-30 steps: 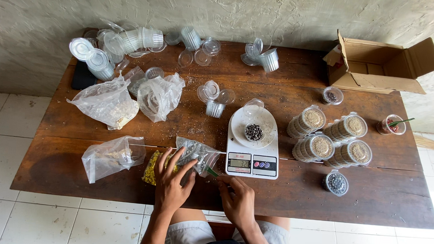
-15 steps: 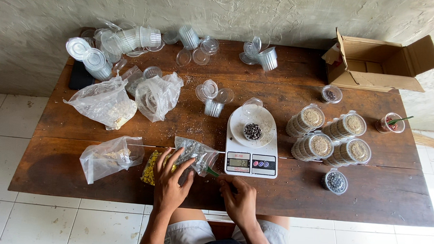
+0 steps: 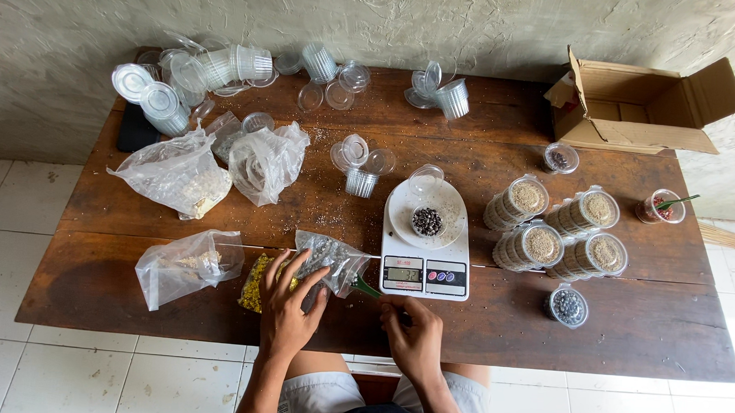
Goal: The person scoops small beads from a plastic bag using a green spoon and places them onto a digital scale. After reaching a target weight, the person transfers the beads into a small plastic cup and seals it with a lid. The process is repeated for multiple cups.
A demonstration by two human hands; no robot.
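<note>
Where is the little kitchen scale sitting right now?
In the head view, the white scale sits near the table's front edge, just above the right hand, left of the filled cups.

left hand (image 3: 289, 303) splayed flat (fingers apart), right hand (image 3: 412, 337) loosely curled.

Under the spread fingers (image 3: 300, 269) of the left hand (image 3: 286, 309) lies a clear plastic bag of dark seeds (image 3: 329, 258), crumpled, its mouth toward the scale. Touching the same fingers on their left is a small clear bag of yellow kernels (image 3: 255, 282). Further left of them lies a clear bag of pale grain (image 3: 188, 265). Well beyond the fingers, toward the wall, sit two knotted clear bags (image 3: 222, 169). Just right of the fingers of the left hand and ahead of the right hand (image 3: 416, 338), the white scale's grey rectangular screen (image 3: 403, 274) shows dark digits. Far right of the fingers, at the worktop's back corner, stands an open brown cardboard box (image 3: 640, 106).
</note>
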